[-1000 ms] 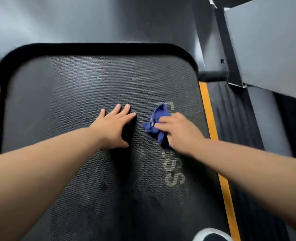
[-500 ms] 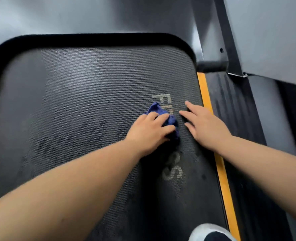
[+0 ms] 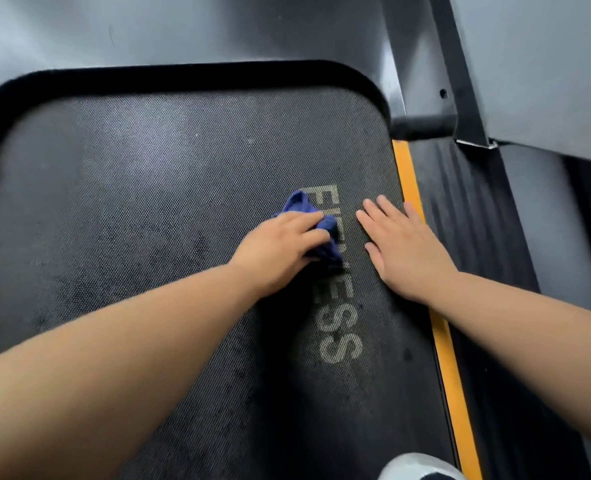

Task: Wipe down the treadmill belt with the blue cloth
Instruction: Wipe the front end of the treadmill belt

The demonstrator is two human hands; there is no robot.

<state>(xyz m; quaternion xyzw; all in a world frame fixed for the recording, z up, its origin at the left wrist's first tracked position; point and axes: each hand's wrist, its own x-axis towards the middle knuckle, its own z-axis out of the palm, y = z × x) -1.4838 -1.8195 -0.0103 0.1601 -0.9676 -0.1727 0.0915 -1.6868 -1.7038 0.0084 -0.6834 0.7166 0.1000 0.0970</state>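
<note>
The dark textured treadmill belt (image 3: 148, 202) fills most of the view, with pale lettering printed along its right side. A crumpled blue cloth (image 3: 299, 204) lies on the lettering. My left hand (image 3: 280, 247) presses down on the cloth with fingers curled over it, hiding most of it. My right hand (image 3: 401, 247) rests flat on the belt just right of the cloth, fingers spread, close to the belt's right edge and holding nothing.
An orange stripe (image 3: 443, 341) runs along the belt's right edge, with a ribbed black side rail (image 3: 477, 237) beyond it. A black upright post (image 3: 460, 81) rises at the top right. The grey motor cover (image 3: 183, 29) lies ahead. A shoe toe (image 3: 419, 467) shows at the bottom.
The cloth passed from my right hand to my left hand. My left hand moved right onto it; my right hand slid right and now lies flat by the orange stripe.
</note>
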